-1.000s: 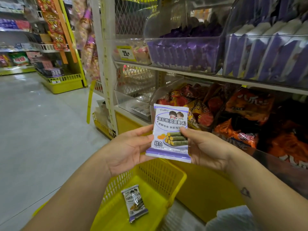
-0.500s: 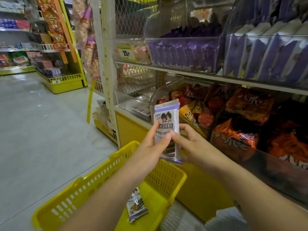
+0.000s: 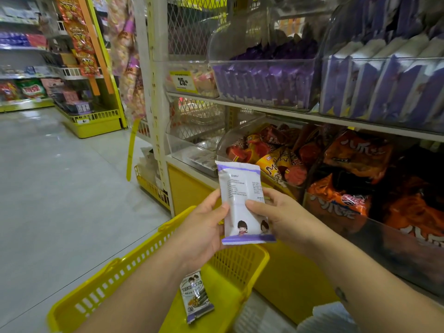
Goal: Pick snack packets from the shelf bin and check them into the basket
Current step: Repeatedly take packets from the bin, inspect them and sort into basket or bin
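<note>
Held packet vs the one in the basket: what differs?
The held packet stands upright above the basket, pinched between left hand and right hand; the basket packet lies flat on the basket floor, untouched. The held packet shows its back, white with fine print; the basket packet shows its front, with a food picture. Both have white wrappers with purple ends and cartoon figures.

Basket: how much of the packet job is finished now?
Done: one packet lies in the yellow basket. In hand: left hand and right hand hold a second packet above it, its back showing. Left: dropping it in; purple packets fill the shelf bin.
</note>
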{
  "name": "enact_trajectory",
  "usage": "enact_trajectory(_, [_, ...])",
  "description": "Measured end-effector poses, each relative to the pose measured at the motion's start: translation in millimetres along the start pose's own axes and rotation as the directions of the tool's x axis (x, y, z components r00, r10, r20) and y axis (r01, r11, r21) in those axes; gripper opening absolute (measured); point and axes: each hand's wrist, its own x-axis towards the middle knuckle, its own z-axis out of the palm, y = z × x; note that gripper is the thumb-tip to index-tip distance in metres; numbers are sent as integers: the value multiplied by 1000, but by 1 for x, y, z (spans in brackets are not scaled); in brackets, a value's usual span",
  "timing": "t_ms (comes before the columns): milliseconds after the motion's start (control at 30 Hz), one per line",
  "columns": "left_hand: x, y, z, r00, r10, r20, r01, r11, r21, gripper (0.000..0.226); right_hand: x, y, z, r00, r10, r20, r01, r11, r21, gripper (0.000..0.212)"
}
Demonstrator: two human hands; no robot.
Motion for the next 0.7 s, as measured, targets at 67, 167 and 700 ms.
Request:
enact_trajectory(67, [1,-1,0,999,22,-25,-22,999,29,39,1,2,1,996,-72,-60,70,996,-48,53])
enact_trajectory(167, [1,-6,0,993,109,-52,-90,955,284,48,0,4,4,971,-215,-106,179,945,-275,60])
enact_trajectory(700, [4,1,-19,989,20,-145,-13,999,53,54,-16,-17,2,956,-198,215,239,954,-181,73])
